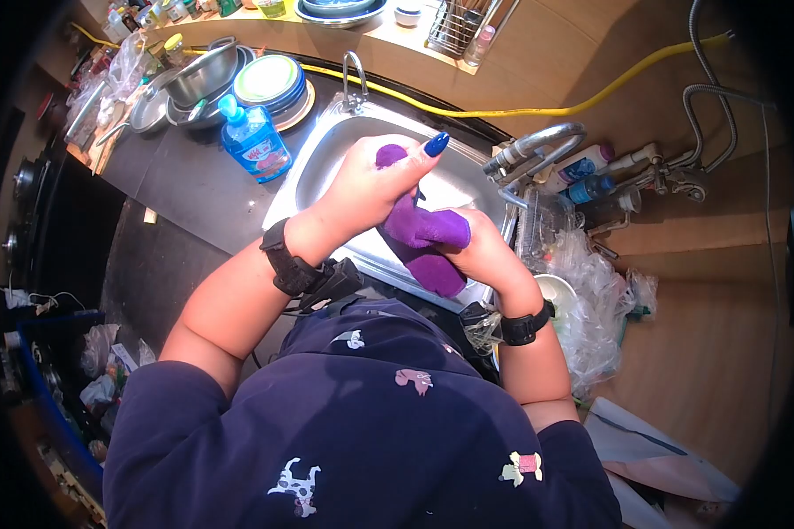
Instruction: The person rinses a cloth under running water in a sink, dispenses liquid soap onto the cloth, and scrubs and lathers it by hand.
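A purple cloth [423,227] is bunched and twisted between my two hands, over the near part of the metal sink [322,163]. My left hand [370,181] is closed round its upper end, with the thumb and its dark blue nail pointing up to the right. Lower and to the right, my right hand [483,249] grips the cloth's other side; most of its fingers are hidden by the cloth. One end of the cloth hangs down near the sink's front edge.
Left of the sink stand a blue soap bottle [260,150], stacked plates [273,84] and a metal pot [205,81]. A large faucet [538,145] rises at the right, near plastic bags [591,309]. A yellow hose [503,112] runs behind the sink.
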The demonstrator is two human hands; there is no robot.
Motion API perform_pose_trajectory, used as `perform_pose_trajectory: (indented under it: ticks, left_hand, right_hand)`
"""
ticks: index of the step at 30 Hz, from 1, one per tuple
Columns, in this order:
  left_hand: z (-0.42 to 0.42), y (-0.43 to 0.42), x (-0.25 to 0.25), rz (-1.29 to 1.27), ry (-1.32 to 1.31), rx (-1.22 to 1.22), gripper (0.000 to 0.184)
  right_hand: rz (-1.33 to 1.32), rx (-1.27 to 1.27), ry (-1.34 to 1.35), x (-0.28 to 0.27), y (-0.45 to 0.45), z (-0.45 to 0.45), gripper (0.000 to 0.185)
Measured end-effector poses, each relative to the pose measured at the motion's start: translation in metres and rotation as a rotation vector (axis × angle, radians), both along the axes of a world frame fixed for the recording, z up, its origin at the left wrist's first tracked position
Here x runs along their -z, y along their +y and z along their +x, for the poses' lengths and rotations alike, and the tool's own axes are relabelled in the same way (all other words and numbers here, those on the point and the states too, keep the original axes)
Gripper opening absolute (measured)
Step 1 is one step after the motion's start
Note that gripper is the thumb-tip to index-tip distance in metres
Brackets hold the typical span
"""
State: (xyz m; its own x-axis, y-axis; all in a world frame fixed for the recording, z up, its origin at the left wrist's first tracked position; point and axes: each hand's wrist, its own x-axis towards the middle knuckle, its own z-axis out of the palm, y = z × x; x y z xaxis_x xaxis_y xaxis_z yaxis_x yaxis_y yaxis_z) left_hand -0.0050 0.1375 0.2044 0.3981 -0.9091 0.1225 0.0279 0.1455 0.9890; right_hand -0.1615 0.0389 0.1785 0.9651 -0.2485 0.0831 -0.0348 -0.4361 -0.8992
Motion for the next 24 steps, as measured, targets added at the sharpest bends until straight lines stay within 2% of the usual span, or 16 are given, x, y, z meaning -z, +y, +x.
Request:
perform_pose_trajectory:
  ticks: [3,6,9,12,18,19,23,24]
  left_hand:
    - [-0.003,0.003,-0.006,0.0,-0.068,0.015,0.041]
    - [0.0,0.008,-0.006,0.031,-0.062,0.115,0.031]
    - [-0.001,0.007,-0.002,0.048,-0.037,0.167,0.038]
    - [0.001,0.001,0.009,-0.157,-0.121,0.188,0.047]
    - [0.001,-0.004,0.005,-0.043,-0.027,0.137,0.06]
    - [0.005,-0.006,0.012,-0.081,-0.05,0.149,0.051]
    - [0.009,-0.007,0.011,-0.077,-0.034,0.18,0.035]
    - [0.01,-0.006,0.008,-0.052,-0.122,0.168,0.039]
  right_hand:
    - [-0.053,-0.039,-0.004,0.002,-0.002,0.0,0.017]
    - [-0.036,-0.017,-0.026,-0.001,0.001,0.0,0.013]
    - [0.005,0.002,0.02,-0.001,0.001,0.0,0.012]
    - [0.015,-0.01,0.03,0.001,0.0,-0.001,0.012]
    - [0.057,0.017,0.052,0.009,-0.003,-0.004,0.013]
    - [0.068,0.036,0.051,0.008,-0.002,-0.005,0.014]
    - [0.153,0.071,0.033,0.005,-0.003,-0.007,0.021]
    - [0.186,0.069,0.025,0.006,-0.004,-0.007,0.023]
